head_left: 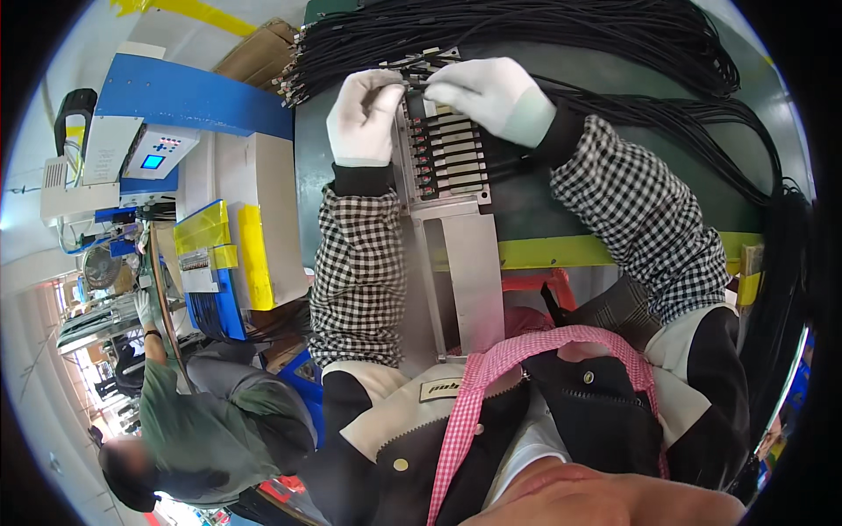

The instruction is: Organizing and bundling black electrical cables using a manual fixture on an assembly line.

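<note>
Both my hands wear white gloves and meet over the far end of a long metal fixture (443, 210). A row of black cable ends (454, 149) lies side by side in its slots, with small reddish parts along the left side. My left hand (364, 121) is closed, thumb against fingers, at the fixture's upper left; what it pinches is too small to make out. From the right, my right hand (493, 95) pinches a thin black cable end close to the left fingertips. The fingers partly cover the far slots.
Thick bundles of black cables (517, 39) lie across the far side of the green table (535, 210) and hang off its right edge. A blue-and-white machine (158, 153) with a small screen stands at the left. Another person (219, 430) sits at lower left.
</note>
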`<state>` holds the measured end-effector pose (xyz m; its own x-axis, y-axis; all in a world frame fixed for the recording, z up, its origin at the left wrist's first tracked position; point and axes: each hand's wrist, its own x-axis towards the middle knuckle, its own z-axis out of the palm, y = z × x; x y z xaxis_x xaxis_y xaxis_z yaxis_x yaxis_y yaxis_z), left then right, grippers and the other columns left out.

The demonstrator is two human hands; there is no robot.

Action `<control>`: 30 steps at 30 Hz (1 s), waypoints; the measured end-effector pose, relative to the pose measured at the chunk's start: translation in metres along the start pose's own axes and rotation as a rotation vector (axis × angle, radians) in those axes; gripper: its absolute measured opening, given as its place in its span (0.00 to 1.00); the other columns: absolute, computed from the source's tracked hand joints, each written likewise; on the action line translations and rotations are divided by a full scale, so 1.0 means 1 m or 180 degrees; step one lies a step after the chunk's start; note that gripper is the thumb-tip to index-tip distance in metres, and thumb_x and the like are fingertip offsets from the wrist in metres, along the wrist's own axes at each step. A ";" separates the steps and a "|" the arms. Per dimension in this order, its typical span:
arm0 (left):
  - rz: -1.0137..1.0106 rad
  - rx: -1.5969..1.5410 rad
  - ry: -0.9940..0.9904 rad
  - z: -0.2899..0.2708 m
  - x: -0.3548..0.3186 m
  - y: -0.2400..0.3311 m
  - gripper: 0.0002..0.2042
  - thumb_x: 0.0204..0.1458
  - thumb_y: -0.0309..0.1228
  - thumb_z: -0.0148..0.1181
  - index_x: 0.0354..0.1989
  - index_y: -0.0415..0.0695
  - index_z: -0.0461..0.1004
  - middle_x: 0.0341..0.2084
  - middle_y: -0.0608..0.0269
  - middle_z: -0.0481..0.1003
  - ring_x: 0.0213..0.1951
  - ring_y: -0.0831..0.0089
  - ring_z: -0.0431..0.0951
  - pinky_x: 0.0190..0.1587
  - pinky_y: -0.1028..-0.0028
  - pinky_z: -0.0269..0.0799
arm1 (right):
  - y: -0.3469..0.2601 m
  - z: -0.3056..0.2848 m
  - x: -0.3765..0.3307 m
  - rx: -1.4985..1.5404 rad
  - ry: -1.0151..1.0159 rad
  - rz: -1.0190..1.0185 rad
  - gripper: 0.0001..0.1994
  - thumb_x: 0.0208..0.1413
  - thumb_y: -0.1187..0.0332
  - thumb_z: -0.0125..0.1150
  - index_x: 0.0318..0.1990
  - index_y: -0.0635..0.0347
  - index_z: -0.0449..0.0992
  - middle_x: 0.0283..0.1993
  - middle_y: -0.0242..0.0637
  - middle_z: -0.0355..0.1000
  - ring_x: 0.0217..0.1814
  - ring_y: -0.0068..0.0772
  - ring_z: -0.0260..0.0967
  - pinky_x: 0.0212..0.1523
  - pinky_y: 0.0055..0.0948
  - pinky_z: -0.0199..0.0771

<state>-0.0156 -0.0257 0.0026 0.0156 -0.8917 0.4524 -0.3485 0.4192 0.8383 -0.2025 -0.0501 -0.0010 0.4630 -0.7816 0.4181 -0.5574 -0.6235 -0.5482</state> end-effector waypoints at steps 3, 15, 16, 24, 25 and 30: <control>-0.0722 -0.0871 0.0107 -0.007 0.001 -0.002 0.05 0.48 0.18 0.55 0.33 0.39 0.73 0.30 0.66 0.76 0.29 0.80 0.72 0.36 0.84 0.67 | 0.010 -0.021 0.001 0.1674 -0.0993 0.1149 0.13 0.49 0.56 0.58 0.35 0.53 0.78 0.27 0.31 0.74 0.31 0.33 0.71 0.34 0.30 0.69; -0.0070 0.1242 -0.0737 -0.016 -0.005 -0.017 0.06 0.46 0.20 0.56 0.31 0.45 0.76 0.30 0.66 0.73 0.28 0.77 0.72 0.33 0.80 0.69 | 0.013 0.012 -0.005 -0.1057 0.0428 -0.0358 0.05 0.49 0.66 0.58 0.32 0.54 0.75 0.29 0.26 0.69 0.29 0.30 0.68 0.29 0.27 0.68; -0.0239 0.1186 -0.0617 -0.018 -0.005 -0.017 0.06 0.46 0.21 0.56 0.31 0.46 0.77 0.30 0.66 0.73 0.29 0.76 0.72 0.33 0.79 0.69 | 0.015 0.015 -0.005 -0.1188 0.0468 -0.0473 0.05 0.49 0.66 0.58 0.32 0.53 0.74 0.29 0.26 0.69 0.29 0.30 0.68 0.29 0.27 0.68; -0.0726 0.1232 -0.0510 -0.021 -0.009 -0.017 0.10 0.44 0.24 0.57 0.35 0.49 0.78 0.35 0.63 0.71 0.30 0.70 0.72 0.35 0.75 0.71 | 0.018 0.023 -0.002 -0.1708 0.0629 -0.1108 0.03 0.48 0.66 0.58 0.30 0.50 0.72 0.30 0.27 0.67 0.30 0.29 0.66 0.30 0.27 0.69; -0.0602 0.1439 -0.0591 -0.020 -0.010 -0.012 0.10 0.45 0.25 0.57 0.36 0.50 0.78 0.36 0.63 0.71 0.31 0.69 0.72 0.35 0.74 0.71 | 0.018 0.025 -0.002 -0.1685 0.0594 -0.1068 0.03 0.48 0.66 0.58 0.31 0.49 0.72 0.31 0.27 0.67 0.30 0.29 0.66 0.31 0.26 0.68; -0.0156 0.2356 -0.0973 -0.010 -0.012 0.007 0.12 0.46 0.27 0.56 0.39 0.55 0.78 0.39 0.61 0.69 0.33 0.65 0.73 0.36 0.71 0.72 | 0.014 0.019 -0.006 -0.1712 0.0391 -0.0873 0.06 0.48 0.66 0.56 0.35 0.49 0.73 0.34 0.27 0.66 0.34 0.29 0.65 0.35 0.26 0.67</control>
<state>-0.0091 -0.0103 0.0065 -0.1732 -0.9584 0.2270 -0.8868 0.2520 0.3873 -0.1998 -0.0537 -0.0248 0.5738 -0.5681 0.5899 -0.7137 -0.7002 0.0200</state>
